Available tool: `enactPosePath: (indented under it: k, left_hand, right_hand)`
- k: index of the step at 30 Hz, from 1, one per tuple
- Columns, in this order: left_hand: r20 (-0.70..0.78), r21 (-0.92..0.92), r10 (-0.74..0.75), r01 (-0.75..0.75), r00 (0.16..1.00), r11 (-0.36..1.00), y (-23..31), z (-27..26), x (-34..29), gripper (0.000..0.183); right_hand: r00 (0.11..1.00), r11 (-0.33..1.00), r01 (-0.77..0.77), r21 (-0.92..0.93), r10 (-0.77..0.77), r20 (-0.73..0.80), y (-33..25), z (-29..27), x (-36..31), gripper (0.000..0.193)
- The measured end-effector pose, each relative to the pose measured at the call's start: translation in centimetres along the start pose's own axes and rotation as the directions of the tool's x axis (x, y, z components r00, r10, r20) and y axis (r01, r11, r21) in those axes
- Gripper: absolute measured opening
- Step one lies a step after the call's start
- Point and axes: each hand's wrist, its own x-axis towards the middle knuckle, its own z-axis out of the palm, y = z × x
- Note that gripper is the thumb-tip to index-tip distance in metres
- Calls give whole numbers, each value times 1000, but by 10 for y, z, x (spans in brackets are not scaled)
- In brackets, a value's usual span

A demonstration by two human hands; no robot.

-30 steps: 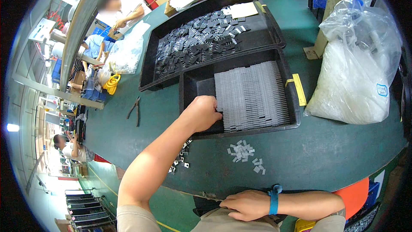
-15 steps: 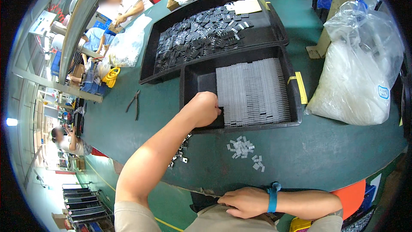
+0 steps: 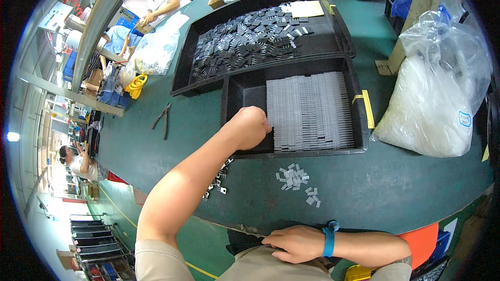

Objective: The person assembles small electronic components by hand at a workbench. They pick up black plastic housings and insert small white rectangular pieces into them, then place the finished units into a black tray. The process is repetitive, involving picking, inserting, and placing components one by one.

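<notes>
My left hand [image 3: 250, 127] reaches over the left side of a black tray [image 3: 304, 156], its fingers closed at the edge of the packed rows. Whatever is pinched in those fingers is hidden. Small translucent whitish rectangular pieces [image 3: 312, 112] stand in tight columns across most of this tray; its left strip is bare black. Low in front of my body rests my right hand [image 3: 296, 244], palm down with fingers stretched out and nothing in it. A blue band [image 3: 328, 240] circles that wrist.
Behind is a larger black tray [image 3: 179, 80] of dark pronged parts [image 3: 250, 41]. Loose translucent pieces [image 3: 292, 177] and metal parts [image 3: 221, 182] lie in front. Pliers [image 3: 164, 119] lie left, a bulky clear bag [image 3: 429, 109] stands right by a post [image 3: 416, 21]. Other people work at far left.
The view has shifted slightly. My left hand has moved a little up along the left edge of the packed rows, still closed. My right hand stays resting low in front of me.
</notes>
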Motion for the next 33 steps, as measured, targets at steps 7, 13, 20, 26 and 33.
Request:
enactPosePath:
  k: [7, 13, 20, 26, 33]
  left_hand:
    - [6, 31, 64, -64, 998, 997, -3, -29, -20, 20]
    - [-549, -240, 36, -199, 835, 950, -18, -66, -98, 16]
    - [-414, -80, 6, -43, 910, 996, -126, 13, -172, 49]
    - [-476, 19, 191, -206, 858, 978, -121, 77, -166, 70]
    - [-524, 118, 392, -391, 756, 913, -130, 102, -148, 48]
  right_hand:
    - [999, 1000, -26, 1, 26, 37, -5, -2, 2, 43]
    - [990, 991, -120, 60, 115, 77, -12, -12, 4, 44]
    - [985, 984, -175, 18, 175, 14, -31, -21, 20, 34]
    - [939, 926, -224, -303, 122, -320, -54, -32, 79, 28]
    - [826, 850, -303, -432, 9, -563, -50, -29, 130, 22]
